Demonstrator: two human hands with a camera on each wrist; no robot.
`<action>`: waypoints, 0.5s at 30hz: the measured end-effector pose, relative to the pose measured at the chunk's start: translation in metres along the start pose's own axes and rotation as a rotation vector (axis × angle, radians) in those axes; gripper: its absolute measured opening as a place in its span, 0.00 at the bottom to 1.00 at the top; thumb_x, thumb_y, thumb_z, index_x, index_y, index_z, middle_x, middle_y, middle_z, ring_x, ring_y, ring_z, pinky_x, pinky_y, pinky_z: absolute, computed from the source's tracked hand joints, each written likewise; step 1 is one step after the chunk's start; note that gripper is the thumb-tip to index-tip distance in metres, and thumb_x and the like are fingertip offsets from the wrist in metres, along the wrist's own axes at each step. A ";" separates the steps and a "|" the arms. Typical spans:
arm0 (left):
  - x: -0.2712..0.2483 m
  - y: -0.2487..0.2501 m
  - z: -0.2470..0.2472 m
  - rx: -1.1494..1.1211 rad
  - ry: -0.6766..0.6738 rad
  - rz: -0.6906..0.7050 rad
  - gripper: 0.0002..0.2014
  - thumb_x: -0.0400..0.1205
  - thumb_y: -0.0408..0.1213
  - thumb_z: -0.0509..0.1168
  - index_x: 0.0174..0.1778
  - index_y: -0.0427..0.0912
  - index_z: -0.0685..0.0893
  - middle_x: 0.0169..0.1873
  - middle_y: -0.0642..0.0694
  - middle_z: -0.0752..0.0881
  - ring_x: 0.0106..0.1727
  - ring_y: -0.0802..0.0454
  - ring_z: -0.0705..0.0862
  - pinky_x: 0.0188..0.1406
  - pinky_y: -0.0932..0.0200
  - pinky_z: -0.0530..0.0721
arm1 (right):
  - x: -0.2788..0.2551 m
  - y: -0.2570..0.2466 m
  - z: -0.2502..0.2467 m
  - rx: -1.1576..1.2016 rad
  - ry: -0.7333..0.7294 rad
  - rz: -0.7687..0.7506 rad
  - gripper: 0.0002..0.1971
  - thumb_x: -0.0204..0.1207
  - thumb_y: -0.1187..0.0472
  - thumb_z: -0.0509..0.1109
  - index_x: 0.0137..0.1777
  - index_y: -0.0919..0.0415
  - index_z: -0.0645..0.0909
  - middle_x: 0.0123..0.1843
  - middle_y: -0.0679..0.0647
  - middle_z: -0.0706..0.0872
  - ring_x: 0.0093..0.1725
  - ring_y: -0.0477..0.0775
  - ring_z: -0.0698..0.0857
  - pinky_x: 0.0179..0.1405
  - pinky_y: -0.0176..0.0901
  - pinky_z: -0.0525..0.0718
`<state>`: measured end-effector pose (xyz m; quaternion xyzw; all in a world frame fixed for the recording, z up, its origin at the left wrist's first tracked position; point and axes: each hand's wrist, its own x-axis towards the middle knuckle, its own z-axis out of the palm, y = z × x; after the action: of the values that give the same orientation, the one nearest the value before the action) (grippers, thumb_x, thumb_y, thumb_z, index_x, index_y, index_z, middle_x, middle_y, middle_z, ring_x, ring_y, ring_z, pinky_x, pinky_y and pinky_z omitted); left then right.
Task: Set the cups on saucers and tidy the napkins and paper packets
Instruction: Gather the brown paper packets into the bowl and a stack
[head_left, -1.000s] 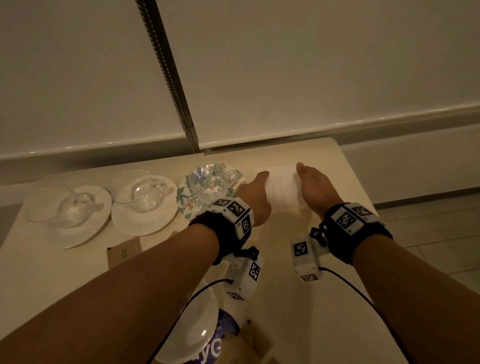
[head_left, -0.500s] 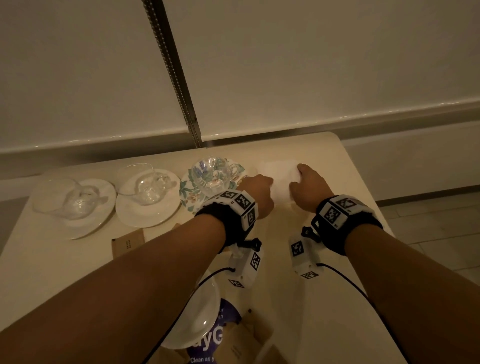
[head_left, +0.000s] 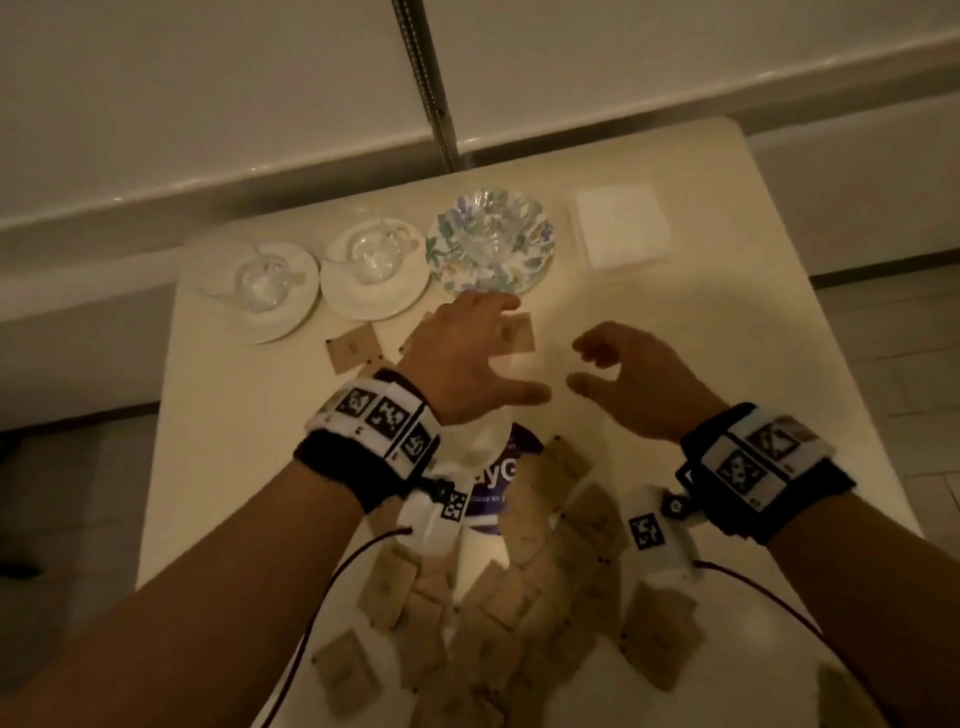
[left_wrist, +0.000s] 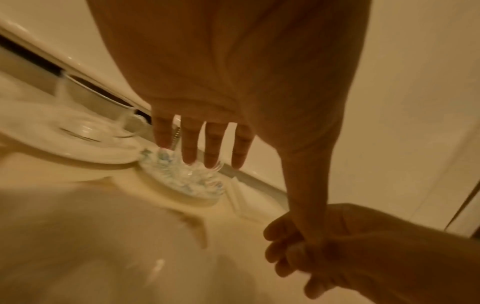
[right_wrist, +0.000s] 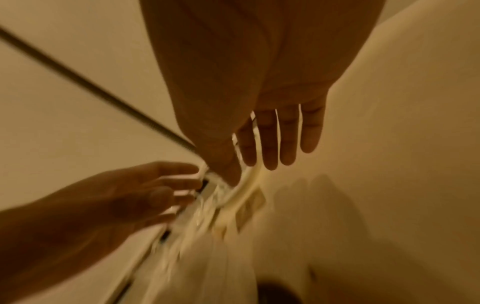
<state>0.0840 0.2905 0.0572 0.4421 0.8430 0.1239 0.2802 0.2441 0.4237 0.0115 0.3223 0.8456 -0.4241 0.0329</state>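
Note:
Three glass cups stand on saucers along the table's back: a white saucer (head_left: 260, 312), a second white saucer (head_left: 374, 291) and a floral saucer (head_left: 491, 244), the last also seen in the left wrist view (left_wrist: 182, 183). A squared stack of white napkins (head_left: 618, 228) lies at the back right, apart from both hands. My left hand (head_left: 478, 358) hovers with spread fingers over a brown paper packet (head_left: 517, 332) and holds nothing. My right hand (head_left: 623, 379) hangs beside it, relaxed and empty. Several brown packets (head_left: 519, 597) lie scattered near the front edge.
A white plate (head_left: 488, 441) and a purple printed packet (head_left: 511, 467) lie under my left wrist. Another brown packet (head_left: 353, 348) lies in front of the white saucers. The table (head_left: 753, 364) ends close on the right; a wall runs behind it.
Both hands have let go of the napkin stack and drawn back toward me to the table's middle. The view has tipped down, so the scattered packets now show.

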 end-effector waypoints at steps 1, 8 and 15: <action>-0.013 -0.008 0.009 0.115 -0.044 -0.045 0.56 0.60 0.67 0.78 0.82 0.56 0.60 0.81 0.47 0.64 0.81 0.45 0.63 0.78 0.41 0.66 | -0.015 -0.004 0.018 -0.064 -0.093 -0.004 0.25 0.75 0.51 0.75 0.70 0.54 0.76 0.63 0.52 0.80 0.61 0.52 0.79 0.60 0.45 0.78; -0.040 -0.030 0.049 0.181 -0.013 -0.108 0.64 0.60 0.62 0.80 0.85 0.51 0.48 0.82 0.48 0.60 0.82 0.43 0.58 0.76 0.33 0.68 | -0.059 -0.001 0.090 -0.383 -0.038 -0.067 0.22 0.78 0.46 0.66 0.69 0.53 0.75 0.62 0.54 0.74 0.59 0.58 0.74 0.59 0.50 0.79; -0.058 -0.030 0.053 0.146 -0.016 -0.012 0.67 0.62 0.64 0.79 0.85 0.57 0.37 0.87 0.49 0.45 0.87 0.46 0.43 0.83 0.34 0.42 | -0.074 0.006 0.097 -0.294 0.010 0.135 0.15 0.77 0.53 0.69 0.62 0.55 0.78 0.58 0.56 0.75 0.59 0.61 0.75 0.59 0.53 0.79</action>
<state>0.1202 0.2240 0.0214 0.4573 0.8503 0.0568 0.2544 0.2850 0.3165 -0.0305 0.3724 0.8751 -0.2911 0.1040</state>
